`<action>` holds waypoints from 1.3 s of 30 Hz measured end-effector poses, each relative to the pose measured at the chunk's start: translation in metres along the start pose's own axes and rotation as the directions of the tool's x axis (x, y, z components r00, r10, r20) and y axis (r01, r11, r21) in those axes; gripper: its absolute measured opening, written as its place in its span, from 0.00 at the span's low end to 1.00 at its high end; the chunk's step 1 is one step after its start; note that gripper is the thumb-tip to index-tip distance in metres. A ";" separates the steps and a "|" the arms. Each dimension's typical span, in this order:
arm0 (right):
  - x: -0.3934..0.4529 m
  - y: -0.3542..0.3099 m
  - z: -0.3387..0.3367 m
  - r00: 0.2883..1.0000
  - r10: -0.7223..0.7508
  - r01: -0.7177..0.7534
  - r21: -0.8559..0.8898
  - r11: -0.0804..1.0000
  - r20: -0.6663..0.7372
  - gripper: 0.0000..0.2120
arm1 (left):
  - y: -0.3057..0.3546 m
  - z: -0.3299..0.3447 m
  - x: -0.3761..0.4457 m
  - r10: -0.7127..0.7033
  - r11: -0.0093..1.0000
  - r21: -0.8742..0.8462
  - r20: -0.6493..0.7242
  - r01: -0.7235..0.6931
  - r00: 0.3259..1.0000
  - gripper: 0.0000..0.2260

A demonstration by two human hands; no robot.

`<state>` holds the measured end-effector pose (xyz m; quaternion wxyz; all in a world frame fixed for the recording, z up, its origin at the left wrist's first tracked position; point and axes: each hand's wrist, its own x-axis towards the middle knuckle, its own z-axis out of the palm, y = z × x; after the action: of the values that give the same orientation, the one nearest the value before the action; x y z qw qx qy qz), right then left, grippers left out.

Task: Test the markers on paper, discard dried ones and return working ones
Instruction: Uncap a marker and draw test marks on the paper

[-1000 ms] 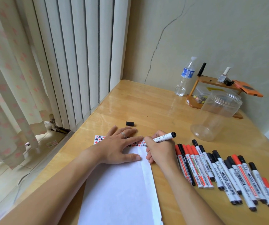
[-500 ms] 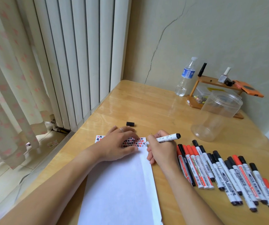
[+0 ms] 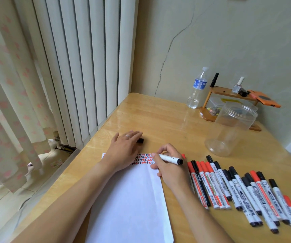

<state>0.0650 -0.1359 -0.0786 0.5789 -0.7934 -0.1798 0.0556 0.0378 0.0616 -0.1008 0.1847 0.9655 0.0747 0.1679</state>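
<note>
Right hand (image 3: 171,170) gripping white marker (image 3: 170,159), black end outward, tip hidden; left hand (image 3: 123,151) lying flat, fingers reaching black cap (image 3: 140,140).

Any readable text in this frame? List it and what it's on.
"deli", likely: black-barrelled marker.
"WHITEBOARD MARKER", likely: white marker.
Prints on the other markers and the water bottle label: too small to read.
No words on the paper, only coloured test marks.
</note>
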 end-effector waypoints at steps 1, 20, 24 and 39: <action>0.000 0.000 -0.001 1.000 -0.007 0.007 0.001 1.000 0.013 0.05 | -0.001 0.002 0.001 0.002 0.999 0.033 0.009 -0.002 1.000 0.23; 0.005 0.006 -0.003 0.992 -0.095 0.079 0.187 0.979 0.078 0.05 | 0.015 -0.010 -0.014 0.252 0.927 -0.259 -0.109 -0.272 0.962 0.09; 0.005 0.007 -0.009 0.983 -0.128 0.096 0.225 0.970 0.134 0.02 | 0.009 -0.015 -0.018 0.248 0.916 -0.293 -0.124 -0.275 0.961 0.08; -0.011 0.014 -0.003 0.928 -0.338 0.371 -0.324 0.870 0.156 0.09 | -0.004 -0.028 -0.026 0.337 0.902 -0.263 -0.070 -0.343 0.939 0.07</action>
<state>0.0589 -0.1459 -0.0916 0.4209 -0.8329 -0.3563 -0.0467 0.0038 0.0695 -0.0853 0.2823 0.9272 -0.1162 0.2169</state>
